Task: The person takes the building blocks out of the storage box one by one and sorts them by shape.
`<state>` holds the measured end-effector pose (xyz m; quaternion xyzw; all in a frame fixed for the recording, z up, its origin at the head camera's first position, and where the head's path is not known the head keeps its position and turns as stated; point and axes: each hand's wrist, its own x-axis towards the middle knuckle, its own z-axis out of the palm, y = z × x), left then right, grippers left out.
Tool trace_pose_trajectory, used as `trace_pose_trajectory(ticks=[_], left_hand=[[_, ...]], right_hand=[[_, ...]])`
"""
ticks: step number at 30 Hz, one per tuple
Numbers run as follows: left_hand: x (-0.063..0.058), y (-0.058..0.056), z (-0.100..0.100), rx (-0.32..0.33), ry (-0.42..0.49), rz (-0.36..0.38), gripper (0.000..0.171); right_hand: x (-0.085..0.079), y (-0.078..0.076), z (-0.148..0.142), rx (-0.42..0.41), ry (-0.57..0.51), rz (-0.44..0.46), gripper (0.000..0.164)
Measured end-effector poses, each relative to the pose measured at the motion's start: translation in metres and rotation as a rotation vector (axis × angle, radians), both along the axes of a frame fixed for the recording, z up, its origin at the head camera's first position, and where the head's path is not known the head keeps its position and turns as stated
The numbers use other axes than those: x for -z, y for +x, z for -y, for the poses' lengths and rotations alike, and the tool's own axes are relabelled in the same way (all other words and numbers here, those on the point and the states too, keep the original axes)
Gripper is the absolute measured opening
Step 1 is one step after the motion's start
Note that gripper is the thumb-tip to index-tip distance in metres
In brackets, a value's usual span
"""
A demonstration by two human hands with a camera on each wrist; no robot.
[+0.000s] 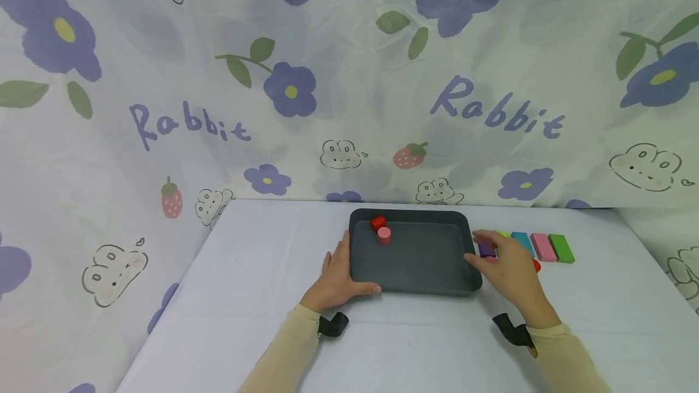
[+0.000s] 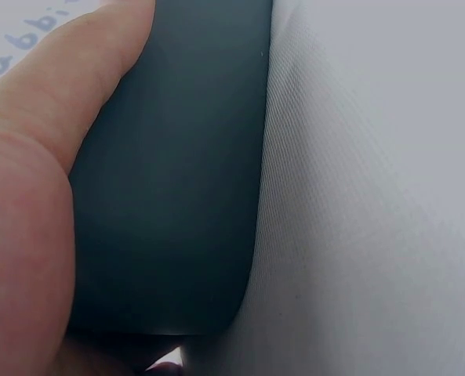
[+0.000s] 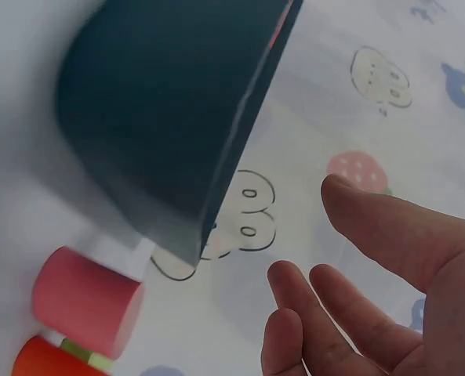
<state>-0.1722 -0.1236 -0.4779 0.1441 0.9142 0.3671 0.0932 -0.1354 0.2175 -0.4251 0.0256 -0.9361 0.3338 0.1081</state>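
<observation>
My left hand (image 1: 337,275) grips the near left corner of a dark grey tray (image 1: 420,259), thumb along the front wall and fingers along the left side. In the left wrist view the thumb (image 2: 67,86) lies against the tray wall (image 2: 169,180). A red block (image 1: 378,223) and a pink cylinder (image 1: 384,236) sit in the tray's far left part. Over the tray's right edge hovers my right hand (image 1: 510,272), thumb and fingers apart with nothing between them. Another pink cylinder (image 3: 87,301) and an orange-red piece (image 3: 52,360) stand beside the tray in the right wrist view.
Right of the tray are a purple block (image 1: 486,250), a blue block (image 1: 523,242), a pink block (image 1: 543,247) and a green block (image 1: 561,248). A red piece (image 1: 537,265) shows partly behind my right hand. A patterned cloth (image 1: 349,77) hangs behind the white table (image 1: 262,247).
</observation>
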Motion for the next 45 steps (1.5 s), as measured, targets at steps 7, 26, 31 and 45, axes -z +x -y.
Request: trace_pose_trajectory(ticks=[7,26,31,45], left_hand=[[0.000,0.001,0.000,0.000,-0.002,0.000,0.135],[0.000,0.001,0.000,-0.001,-0.004,0.002,0.134],[0.000,0.001,0.000,-0.004,-0.007,0.003,0.133],[-0.001,0.000,0.000,0.004,-0.006,-0.007,0.133]], right_hand=[[-0.005,-0.005,0.009,-0.019,0.010,-0.068,0.047],[-0.022,-0.030,0.039,-0.091,-0.039,-0.054,0.047],[-0.023,-0.037,0.044,-0.103,-0.052,-0.050,0.048],[-0.025,-0.059,0.061,-0.145,-0.083,-0.070,0.047]])
